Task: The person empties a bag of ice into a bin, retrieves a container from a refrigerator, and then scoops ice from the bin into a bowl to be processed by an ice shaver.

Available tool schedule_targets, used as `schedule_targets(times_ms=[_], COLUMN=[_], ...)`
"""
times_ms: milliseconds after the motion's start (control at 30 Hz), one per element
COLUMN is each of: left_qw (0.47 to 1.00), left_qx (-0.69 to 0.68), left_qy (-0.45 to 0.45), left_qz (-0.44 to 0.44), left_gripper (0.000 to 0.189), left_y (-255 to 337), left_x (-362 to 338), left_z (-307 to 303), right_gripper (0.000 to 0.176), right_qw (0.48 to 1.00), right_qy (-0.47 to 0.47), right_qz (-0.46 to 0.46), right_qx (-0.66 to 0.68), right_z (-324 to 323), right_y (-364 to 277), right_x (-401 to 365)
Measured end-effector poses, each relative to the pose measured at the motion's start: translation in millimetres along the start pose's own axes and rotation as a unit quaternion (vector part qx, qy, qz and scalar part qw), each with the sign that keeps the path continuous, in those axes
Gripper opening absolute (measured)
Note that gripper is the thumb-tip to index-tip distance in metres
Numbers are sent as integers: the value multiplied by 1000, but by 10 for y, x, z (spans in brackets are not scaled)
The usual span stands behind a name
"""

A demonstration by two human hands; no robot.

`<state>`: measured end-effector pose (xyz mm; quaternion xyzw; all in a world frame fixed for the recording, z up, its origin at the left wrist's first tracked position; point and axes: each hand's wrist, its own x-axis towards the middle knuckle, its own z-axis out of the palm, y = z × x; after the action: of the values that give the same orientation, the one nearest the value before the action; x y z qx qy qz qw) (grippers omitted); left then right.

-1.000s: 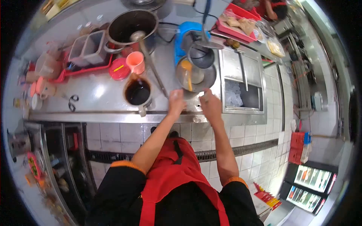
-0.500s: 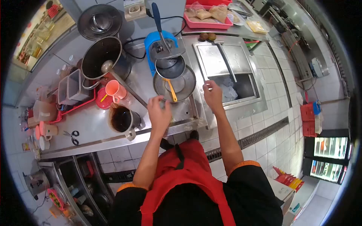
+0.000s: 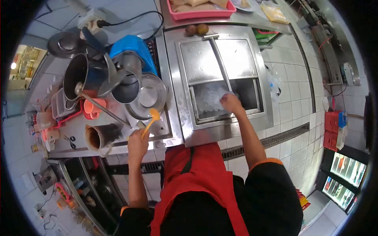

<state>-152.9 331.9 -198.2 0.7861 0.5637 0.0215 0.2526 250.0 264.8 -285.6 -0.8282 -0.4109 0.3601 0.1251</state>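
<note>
My left hand [image 3: 138, 146] is closed round the handle of a yellow-orange spoon [image 3: 154, 115], whose bowl points up over the counter's front edge. Behind it, a metal pot [image 3: 128, 89] stands in a wide pan [image 3: 157, 110]. Over the steel bin's opening, my right hand [image 3: 231, 103] has its fingers curled in, at the near end of a long metal bar [image 3: 221, 59] lying across the lid [image 3: 201, 63]. What those fingers hold, if anything, is hidden. Beneath is a heap of clear ice [image 3: 210, 94].
To the left stand a tall dark pot [image 3: 80, 74] with a long-handled ladle [image 3: 102, 105], a coral cup [image 3: 93, 107] and a metal jug [image 3: 106, 135] with brown residue. A blue appliance [image 3: 136, 51] sits behind. Two round brown fruits [image 3: 197, 29] and a pink tray [image 3: 201, 15] are farther back.
My left hand has taken the yellow-orange spoon out of the pan. My right hand has moved from the bin's left edge to over its opening. The view has shifted to the right.
</note>
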Motion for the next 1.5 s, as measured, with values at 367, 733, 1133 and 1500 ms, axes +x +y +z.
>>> schedule_targets(times_ms=[367, 733, 1133, 1500], left_qw=[964, 809, 834, 927], left_qx=[-139, -482, -549, -183], left_qy=[193, 319, 48, 318], left_qz=[-115, -112, -43, 76], left_gripper=[31, 36, 51, 36], left_y=[118, -708, -958, -992], left_x=[-222, 1792, 2761, 3093], left_z=[-45, -210, -163, 73], right_gripper=[49, 40, 64, 44], right_qw=[995, 849, 813, 779], right_qy=[-47, -177, -207, -128], right_qz=[-52, -291, -152, -253], right_qx=[-69, -404, -522, -559], right_z=[-152, 954, 361, 215], right_y=[-24, 3832, 2577, 3245], right_x=[298, 2464, 1671, 1520])
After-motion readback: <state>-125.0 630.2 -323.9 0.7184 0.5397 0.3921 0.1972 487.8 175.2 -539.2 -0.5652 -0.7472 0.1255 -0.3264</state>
